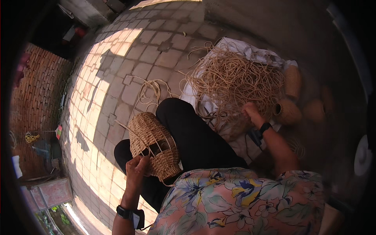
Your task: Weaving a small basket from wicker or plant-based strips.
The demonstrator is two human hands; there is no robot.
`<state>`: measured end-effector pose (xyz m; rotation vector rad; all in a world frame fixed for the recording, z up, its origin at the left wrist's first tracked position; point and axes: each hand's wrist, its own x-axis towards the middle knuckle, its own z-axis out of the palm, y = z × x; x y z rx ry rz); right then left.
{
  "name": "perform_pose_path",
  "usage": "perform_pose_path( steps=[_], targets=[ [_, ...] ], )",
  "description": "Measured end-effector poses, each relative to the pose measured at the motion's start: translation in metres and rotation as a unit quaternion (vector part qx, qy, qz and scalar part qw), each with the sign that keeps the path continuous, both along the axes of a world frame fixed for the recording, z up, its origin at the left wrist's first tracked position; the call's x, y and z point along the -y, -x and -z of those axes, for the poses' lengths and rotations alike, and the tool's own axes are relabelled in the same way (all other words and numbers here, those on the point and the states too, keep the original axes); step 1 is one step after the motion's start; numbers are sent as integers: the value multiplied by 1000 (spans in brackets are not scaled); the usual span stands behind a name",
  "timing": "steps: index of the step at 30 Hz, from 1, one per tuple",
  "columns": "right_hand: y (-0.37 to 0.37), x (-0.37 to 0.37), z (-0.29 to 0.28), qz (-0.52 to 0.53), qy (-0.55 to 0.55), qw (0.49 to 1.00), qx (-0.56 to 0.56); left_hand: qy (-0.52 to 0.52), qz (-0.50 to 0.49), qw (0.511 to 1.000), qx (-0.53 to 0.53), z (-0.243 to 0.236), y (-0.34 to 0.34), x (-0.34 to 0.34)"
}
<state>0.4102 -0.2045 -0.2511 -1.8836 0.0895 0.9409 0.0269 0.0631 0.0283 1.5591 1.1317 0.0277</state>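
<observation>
A woven rope basket (150, 133), with an opening crossed by thin rods, rests tilted between my dark-trousered legs. My left hand (138, 165) grips its lower left side with curled fingers. Off to the right, my right hand (250, 111) reaches to the near edge of a tangled pile of tan cord (239, 74) on a white sack (288, 62); its fingers are curled, and what they hold is too small to make out. A dark tool (254, 137) lies below that hand. Loose strands (152, 88) trail on the paving beyond the basket.
Several finished woven vessels (288, 111) stand right of the pile. A brick wall (39, 98) with hanging yellow cord (31, 137) is at the left, a pinkish panel (47, 194) below it. Paving (129, 58) spreads ahead, partly sunlit. A white round object (361, 154) is at the far right.
</observation>
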Motion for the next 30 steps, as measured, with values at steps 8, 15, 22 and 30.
perform_pose_path(
  steps=[8,15,22,30],
  targets=[
    [5,-11,142,-396,258,828,302,12,-112,993,-30,7,-14,2],
    [-21,-38,153,-117,289,938,152,-16,-233,972,-16,-1,-29,20],
    [-3,-39,169,-32,114,965,234,-9,-149,988,-46,-6,-19,16],
    [2,-58,21,-46,41,947,315,-13,-50,999,15,-7,-11,14]
  ],
)
